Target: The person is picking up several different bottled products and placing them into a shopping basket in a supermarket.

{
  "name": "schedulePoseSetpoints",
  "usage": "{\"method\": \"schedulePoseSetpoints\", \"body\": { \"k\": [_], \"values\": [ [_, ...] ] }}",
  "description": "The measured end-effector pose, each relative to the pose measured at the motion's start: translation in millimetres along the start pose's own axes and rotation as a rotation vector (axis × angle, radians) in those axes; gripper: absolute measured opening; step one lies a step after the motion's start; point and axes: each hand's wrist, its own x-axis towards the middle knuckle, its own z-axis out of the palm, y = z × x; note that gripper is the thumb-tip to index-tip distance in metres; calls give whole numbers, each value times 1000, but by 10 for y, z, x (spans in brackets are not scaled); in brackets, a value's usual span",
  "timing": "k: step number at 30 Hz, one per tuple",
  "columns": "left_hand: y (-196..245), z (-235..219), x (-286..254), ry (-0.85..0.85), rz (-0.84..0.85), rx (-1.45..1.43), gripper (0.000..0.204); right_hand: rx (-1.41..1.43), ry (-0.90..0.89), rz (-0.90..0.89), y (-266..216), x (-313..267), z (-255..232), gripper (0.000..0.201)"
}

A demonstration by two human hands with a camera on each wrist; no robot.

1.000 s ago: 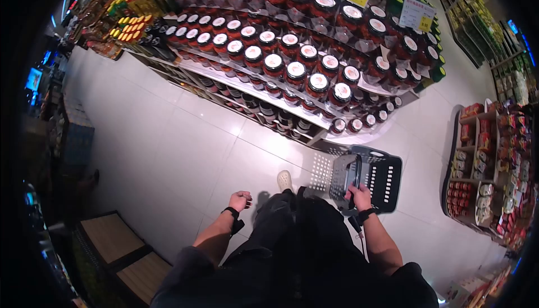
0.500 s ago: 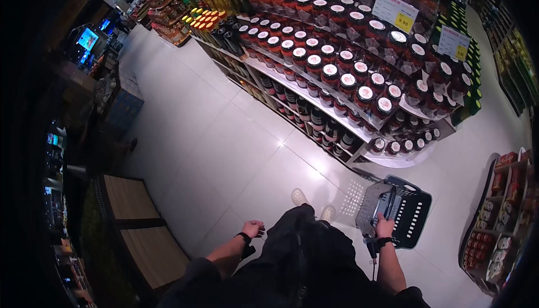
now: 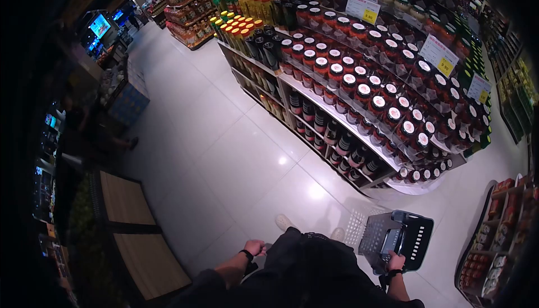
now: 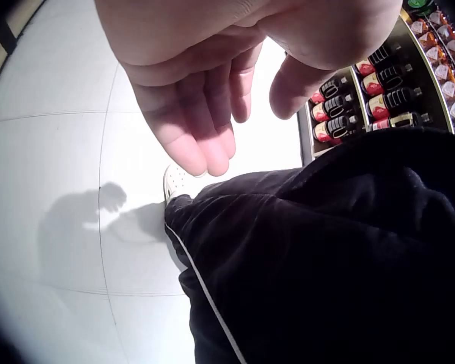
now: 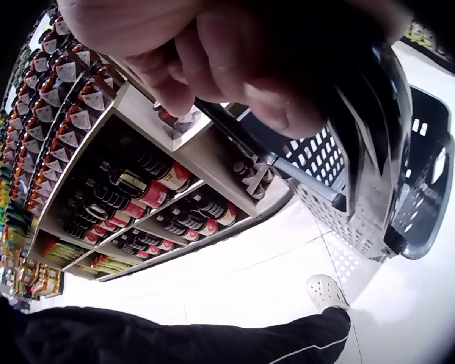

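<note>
The grey basket (image 3: 375, 234) is already in hand: the right hand (image 3: 396, 262) grips it, fingers clamped on its carrying part, just to the person's right and near the rounded end of the shelf (image 3: 422, 188). The left hand (image 3: 255, 247) hangs on the other side of the body and holds nothing; in the left wrist view its fingers (image 4: 201, 125) lie close together, loosely bent, with the thumb apart from them. So, as far as can be judged, taking hold of the basket is done, while neither hand is picking anything off the shelf. Red jars (image 3: 378, 101) with white lids stand in close rows on the upper tiers, under price cards (image 3: 438, 55), and dark bottles (image 5: 167, 171) fill the compartments below; no hand touches any of them. In the part of the basket that shows, no jar or bottle can be made out, but the hand and the basket's walls hide some of the inside, so whether it carries goods is uncertain. Whether the basket bears on the floor (image 3: 213, 151) or hangs from the hand cannot be told either, and nothing here settles how much is left to do.
</note>
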Motion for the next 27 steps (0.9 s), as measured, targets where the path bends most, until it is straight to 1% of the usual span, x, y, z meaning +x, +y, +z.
{"method": "schedulePoseSetpoints", "body": {
  "k": [1,2,3,4,5,7,8,9,11,12,13,15,16,17,19,20,21,23,25,27],
  "values": [
    [37,-177,87,-29,-9,3,14,-2,4,-6,85,-16,119,13],
    [107,-341,152,-36,-7,-1,14,51,-39,8,268,42,210,11],
    [182,-501,223,5,5,-13,15,104,-82,23,437,113,323,11],
    [256,-674,267,41,9,-13,15,98,-12,23,710,179,446,11],
    [339,-845,333,29,2,-6,15,83,16,25,620,19,591,11],
    [531,-1166,487,47,28,-22,17,94,-19,31,325,-208,913,12],
    [613,-1333,581,25,20,-1,18,29,-31,42,312,-261,1019,14],
    [648,-1469,654,19,11,3,18,-5,-16,70,168,-367,1184,12],
    [710,-1747,801,80,36,23,20,75,-109,33,301,-473,1396,19],
    [698,-1925,989,46,34,26,21,-1,-95,29,336,-548,1497,16],
    [759,-2025,1087,40,25,30,21,29,-111,139,-155,-1016,1630,16],
    [1019,-2196,1252,12,38,-81,24,44,-157,240,-228,-1151,1906,19],
    [1145,-2263,1310,3,3,-111,25,72,-332,247,-134,-1082,1988,24],
    [1203,-2301,1361,1,-6,-107,25,69,-328,255,-218,-1136,2084,24],
    [1314,-2322,1464,-2,18,-98,26,144,-461,327,-502,-1247,2257,25],
    [1404,-2360,1500,4,18,-92,26,130,-508,316,-579,-1240,2354,24],
    [1477,-2387,1511,-9,8,-66,27,169,-480,336,-617,-1217,2459,20],
    [1714,-2469,1579,-17,-2,-34,28,181,-479,287,-727,-1132,2693,18],
    [2009,-2578,1663,-53,5,-28,30,196,-474,258,-904,-965,3032,15],
    [2353,-2686,1686,-48,17,-35,30,307,-386,305,-1045,-739,3318,12]
  ]
}}
